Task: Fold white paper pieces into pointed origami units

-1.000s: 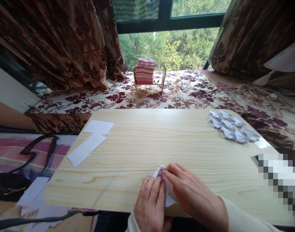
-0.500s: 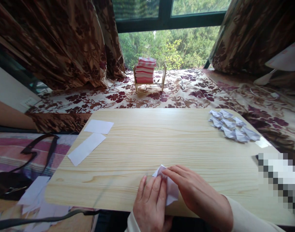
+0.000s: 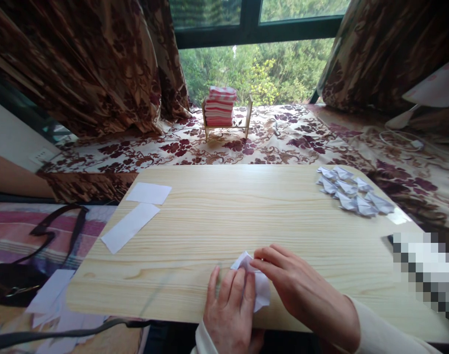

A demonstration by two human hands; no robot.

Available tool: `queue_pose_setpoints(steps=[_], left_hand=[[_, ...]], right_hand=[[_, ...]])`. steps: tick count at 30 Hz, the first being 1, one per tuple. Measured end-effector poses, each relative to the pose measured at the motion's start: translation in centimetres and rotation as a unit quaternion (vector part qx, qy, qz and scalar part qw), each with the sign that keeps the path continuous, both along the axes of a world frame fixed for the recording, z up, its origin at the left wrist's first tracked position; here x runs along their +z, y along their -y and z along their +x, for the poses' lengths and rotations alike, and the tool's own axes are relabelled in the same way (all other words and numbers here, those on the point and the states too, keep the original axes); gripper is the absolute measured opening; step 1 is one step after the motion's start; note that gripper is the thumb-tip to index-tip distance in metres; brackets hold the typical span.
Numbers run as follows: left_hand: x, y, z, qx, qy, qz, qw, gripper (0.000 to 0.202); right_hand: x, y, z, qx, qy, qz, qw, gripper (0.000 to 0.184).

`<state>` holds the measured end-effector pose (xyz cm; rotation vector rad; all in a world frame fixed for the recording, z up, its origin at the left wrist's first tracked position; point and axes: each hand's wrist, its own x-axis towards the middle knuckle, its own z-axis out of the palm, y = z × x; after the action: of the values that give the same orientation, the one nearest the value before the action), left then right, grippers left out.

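A small folded white paper piece point(image 3: 259, 287) lies near the front edge of the light wooden table point(image 3: 224, 216). My left hand point(image 3: 230, 309) lies flat on its left part, fingers stretched out and pressing down. My right hand point(image 3: 301, 290) rests on its right part, fingertips bent onto the paper's top corner. Both hands cover most of the paper.
A heap of several folded white paper pieces point(image 3: 351, 196) sits at the table's far right. Two white paper strips point(image 3: 130, 226) lie at the far left. A small wooden rack with pink striped cloth point(image 3: 224, 110) stands by the window. A dark bag point(image 3: 21, 275) lies left of the table.
My right hand has shifted slightly forward along the paper's top edge. My left hand stays pressed on the paper. The paper has barely moved.
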<state>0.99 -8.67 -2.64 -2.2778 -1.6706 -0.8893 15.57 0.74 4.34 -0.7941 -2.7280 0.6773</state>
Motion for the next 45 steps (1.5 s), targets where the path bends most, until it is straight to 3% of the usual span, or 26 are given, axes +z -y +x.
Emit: queue_pose_setpoints(steps=[5,12,23,40,45], left_hand=[[0.5,0.1,-0.2,-0.009,-0.015,-0.004,1.000,0.054],[-0.1,0.5,0.0,0.009,0.024,0.001,1.000,0.047],[0.9,0.1,-0.1,0.003,-0.034,-0.033,0.999,0.053],[-0.9,0.1,0.9,0.032,0.034,0.043,0.998,0.044],[-0.9,0.0,1.1,0.046,0.046,0.056,0.996,0.041]], right_hand=[[-0.7,0.2,-0.2,0.002,0.000,0.006,1.000,0.033],[-0.5,0.3,-0.2,-0.003,0.021,-0.005,1.000,0.030],[-0.6,0.2,-0.2,0.002,0.042,0.033,0.999,0.025],[-1.0,0.4,-0.9,0.023,0.089,0.127,0.988,0.019],[-0.9,0.8,-1.0,0.016,0.119,0.191,0.974,0.020]])
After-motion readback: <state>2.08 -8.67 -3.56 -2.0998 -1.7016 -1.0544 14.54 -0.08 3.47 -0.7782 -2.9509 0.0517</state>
